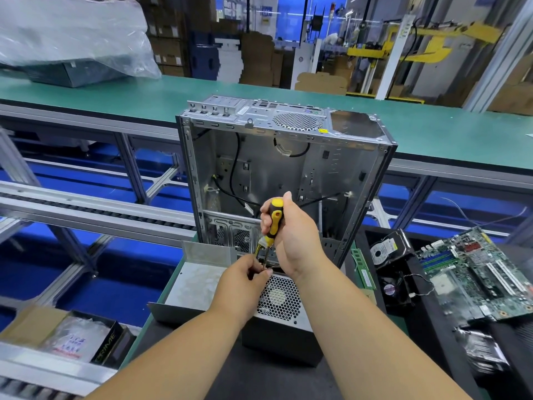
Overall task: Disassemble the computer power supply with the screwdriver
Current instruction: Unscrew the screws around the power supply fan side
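The power supply [281, 307], a grey metal box with a honeycomb fan grille on top, stands on the dark mat in front of me. My right hand [294, 235] grips the yellow-and-black screwdriver [274, 220] upright, tip down at the box's far top edge. My left hand [245, 272] pinches the screwdriver's shaft near the tip, just left of the grille. The tip and the screw are hidden by my fingers. A bent metal cover [196, 281] lies to the left of the box.
An empty computer case [288, 157] stands upright right behind the power supply. To the right lie a RAM stick [364, 269], a hard drive [385, 249], a small fan [390, 290] and a motherboard [478, 272]. A green conveyor belt [115, 93] runs behind. Boxes [66, 336] sit at lower left.
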Motion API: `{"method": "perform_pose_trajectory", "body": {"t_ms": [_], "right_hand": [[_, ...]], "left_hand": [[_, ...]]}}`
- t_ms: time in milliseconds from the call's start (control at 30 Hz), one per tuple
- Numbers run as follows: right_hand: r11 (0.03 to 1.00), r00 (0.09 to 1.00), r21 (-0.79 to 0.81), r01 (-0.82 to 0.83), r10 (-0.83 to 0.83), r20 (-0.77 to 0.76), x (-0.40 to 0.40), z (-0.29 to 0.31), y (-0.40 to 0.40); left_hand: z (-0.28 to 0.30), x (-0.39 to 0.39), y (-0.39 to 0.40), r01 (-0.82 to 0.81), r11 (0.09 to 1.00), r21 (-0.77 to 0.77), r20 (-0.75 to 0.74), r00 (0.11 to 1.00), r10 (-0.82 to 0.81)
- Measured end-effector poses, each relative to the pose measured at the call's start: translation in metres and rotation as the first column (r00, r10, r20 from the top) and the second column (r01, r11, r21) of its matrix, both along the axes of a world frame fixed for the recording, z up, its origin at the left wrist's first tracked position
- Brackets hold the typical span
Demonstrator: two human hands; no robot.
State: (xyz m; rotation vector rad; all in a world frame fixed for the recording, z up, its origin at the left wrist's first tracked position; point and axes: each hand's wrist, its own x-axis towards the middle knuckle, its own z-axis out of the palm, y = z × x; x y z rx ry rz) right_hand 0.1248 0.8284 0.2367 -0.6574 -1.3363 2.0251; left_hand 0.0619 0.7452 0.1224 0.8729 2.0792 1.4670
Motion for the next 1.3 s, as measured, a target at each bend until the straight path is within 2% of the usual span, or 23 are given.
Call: {"method": "perform_pose_trajectory", "body": {"t_ms": [200,367,633,800,933,1000,1100,1167,1233,1300], "right_hand": [[0.966,0.997,0.257,0.031,-0.047,0.059,0.003,-0.005,-0.006],[0.975,0.998,0.216,0.051,-0.056,0.015,0.004,-0.003,-0.003],[0.983,1.000,0.183,-0.012,0.013,-0.007,0.007,-0.006,-0.002],[0.987,0.990,0.157,-0.014,0.036,-0.134,0.013,-0.007,0.003],[0.981,0.988,0.192,0.015,0.015,-0.155,0.022,-0.005,0.009],[0.956,0.998,0.293,0.013,0.006,-0.063,0.026,0.000,0.011],[0.827,0.956,0.555,-0.086,-0.088,0.279,0.031,0.000,0.015],[0.732,0.858,0.640,-0.235,-0.153,0.490,0.032,-0.008,0.017],[0.693,0.729,0.615,-0.377,-0.187,0.658,0.032,-0.017,0.017],[0.677,0.614,0.567,-0.469,-0.212,0.761,0.031,-0.025,0.016]], "left_hand": [[-0.005,-0.003,0.002,-0.002,1.000,-0.024,-0.016,1.000,0.002],[-0.005,-0.003,0.002,-0.005,1.000,-0.015,-0.017,1.000,0.005],[0.000,-0.002,0.000,-0.002,0.999,-0.046,-0.037,0.999,0.000],[0.002,-0.003,-0.002,0.014,0.999,-0.043,-0.017,1.000,-0.015],[0.006,-0.003,-0.004,0.041,0.998,-0.048,-0.009,0.999,-0.041],[0.008,-0.003,-0.005,0.049,0.997,-0.063,-0.022,0.998,-0.050],[0.010,-0.003,-0.005,0.059,0.996,-0.070,-0.035,0.998,-0.061],[0.011,-0.003,-0.006,0.065,0.995,-0.078,-0.054,0.996,-0.070],[0.012,-0.005,-0.007,0.075,0.994,-0.079,-0.048,0.996,-0.079],[0.013,-0.007,-0.008,0.091,0.994,-0.068,-0.018,0.996,-0.092]]}}
